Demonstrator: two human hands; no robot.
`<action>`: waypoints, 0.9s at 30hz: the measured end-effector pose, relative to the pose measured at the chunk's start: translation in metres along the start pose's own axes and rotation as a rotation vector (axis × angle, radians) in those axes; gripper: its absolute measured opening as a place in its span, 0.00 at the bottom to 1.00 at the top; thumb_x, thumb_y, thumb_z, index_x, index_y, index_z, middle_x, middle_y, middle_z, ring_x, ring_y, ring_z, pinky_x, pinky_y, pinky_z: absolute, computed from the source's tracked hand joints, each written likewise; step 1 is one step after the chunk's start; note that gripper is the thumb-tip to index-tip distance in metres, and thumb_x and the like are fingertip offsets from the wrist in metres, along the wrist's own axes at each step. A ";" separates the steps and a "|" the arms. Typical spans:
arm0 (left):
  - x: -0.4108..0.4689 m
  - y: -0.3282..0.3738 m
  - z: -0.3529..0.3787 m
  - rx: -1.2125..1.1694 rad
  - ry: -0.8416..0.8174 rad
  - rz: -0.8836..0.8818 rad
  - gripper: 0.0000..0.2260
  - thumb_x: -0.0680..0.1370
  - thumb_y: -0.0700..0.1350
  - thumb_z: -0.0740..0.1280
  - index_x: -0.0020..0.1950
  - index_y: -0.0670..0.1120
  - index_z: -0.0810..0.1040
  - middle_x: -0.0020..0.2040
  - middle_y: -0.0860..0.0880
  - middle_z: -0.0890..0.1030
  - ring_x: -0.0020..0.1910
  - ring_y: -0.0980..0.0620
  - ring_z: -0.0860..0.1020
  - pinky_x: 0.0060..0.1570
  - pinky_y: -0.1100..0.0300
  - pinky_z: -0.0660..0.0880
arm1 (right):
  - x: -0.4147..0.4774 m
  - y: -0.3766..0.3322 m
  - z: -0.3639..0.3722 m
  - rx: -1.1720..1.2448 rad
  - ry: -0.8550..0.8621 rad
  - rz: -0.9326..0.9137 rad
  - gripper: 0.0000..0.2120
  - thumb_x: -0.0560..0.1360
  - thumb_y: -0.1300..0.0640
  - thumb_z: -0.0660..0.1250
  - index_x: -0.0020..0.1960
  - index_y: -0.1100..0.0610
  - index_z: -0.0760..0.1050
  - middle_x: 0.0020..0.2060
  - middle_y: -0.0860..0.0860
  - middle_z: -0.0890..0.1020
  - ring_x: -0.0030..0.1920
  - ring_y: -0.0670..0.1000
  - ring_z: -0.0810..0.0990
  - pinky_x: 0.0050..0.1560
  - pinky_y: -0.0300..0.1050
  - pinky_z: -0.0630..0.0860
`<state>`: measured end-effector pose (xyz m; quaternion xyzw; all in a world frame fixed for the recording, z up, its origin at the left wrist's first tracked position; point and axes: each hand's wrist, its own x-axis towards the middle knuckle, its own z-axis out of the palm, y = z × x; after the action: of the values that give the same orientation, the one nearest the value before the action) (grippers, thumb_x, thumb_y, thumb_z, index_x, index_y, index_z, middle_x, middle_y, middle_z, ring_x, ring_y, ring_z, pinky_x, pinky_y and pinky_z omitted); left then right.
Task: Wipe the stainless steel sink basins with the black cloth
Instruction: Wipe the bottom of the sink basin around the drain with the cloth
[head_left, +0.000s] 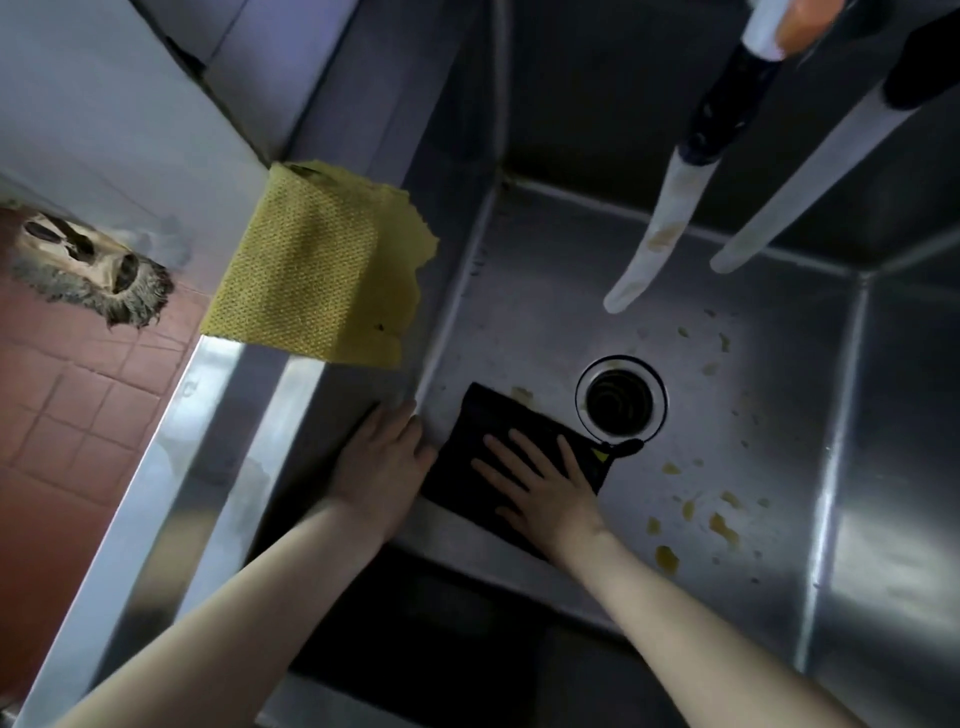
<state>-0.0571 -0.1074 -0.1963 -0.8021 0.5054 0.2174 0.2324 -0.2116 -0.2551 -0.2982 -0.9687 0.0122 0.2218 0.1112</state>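
A folded black cloth (483, 441) lies flat on the floor of the stainless steel sink basin (779, 415), just left of the round drain (621, 399). My right hand (540, 486) presses on the cloth with its fingers spread and straight. My left hand (382, 457) rests flat against the basin's left wall beside the cloth, holding nothing. Yellowish stains (722, 527) dot the basin floor right of the cloth and around the drain.
A yellow mesh cloth (311, 265) hangs over the sink's left rim. Two white faucet spouts (654, 239) reach down over the basin from the top right. A mop head (88, 270) lies on the red tiled floor (57, 415) at left.
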 end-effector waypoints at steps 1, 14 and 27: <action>0.001 0.000 -0.001 -0.005 0.048 -0.001 0.17 0.79 0.45 0.52 0.65 0.46 0.71 0.70 0.41 0.66 0.74 0.42 0.55 0.73 0.45 0.52 | 0.015 0.001 -0.007 0.012 0.014 0.052 0.31 0.80 0.41 0.50 0.74 0.40 0.33 0.75 0.42 0.34 0.74 0.48 0.31 0.72 0.64 0.39; 0.013 0.007 0.000 -0.177 0.297 0.028 0.18 0.70 0.43 0.52 0.46 0.44 0.81 0.55 0.39 0.81 0.62 0.41 0.76 0.60 0.46 0.74 | -0.005 -0.027 0.036 -0.081 0.077 -0.171 0.28 0.76 0.39 0.51 0.75 0.41 0.52 0.76 0.44 0.54 0.76 0.61 0.46 0.67 0.73 0.50; 0.040 -0.004 -0.004 -0.351 0.345 -0.124 0.22 0.67 0.41 0.72 0.61 0.44 0.78 0.66 0.40 0.74 0.65 0.41 0.73 0.57 0.48 0.74 | 0.038 -0.004 -0.002 0.023 0.185 -0.098 0.29 0.75 0.39 0.52 0.75 0.44 0.57 0.75 0.46 0.62 0.74 0.53 0.58 0.70 0.61 0.50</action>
<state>-0.0374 -0.1371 -0.2161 -0.8848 0.4421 0.1470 0.0129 -0.1763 -0.2510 -0.3118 -0.9831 -0.0226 0.1257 0.1313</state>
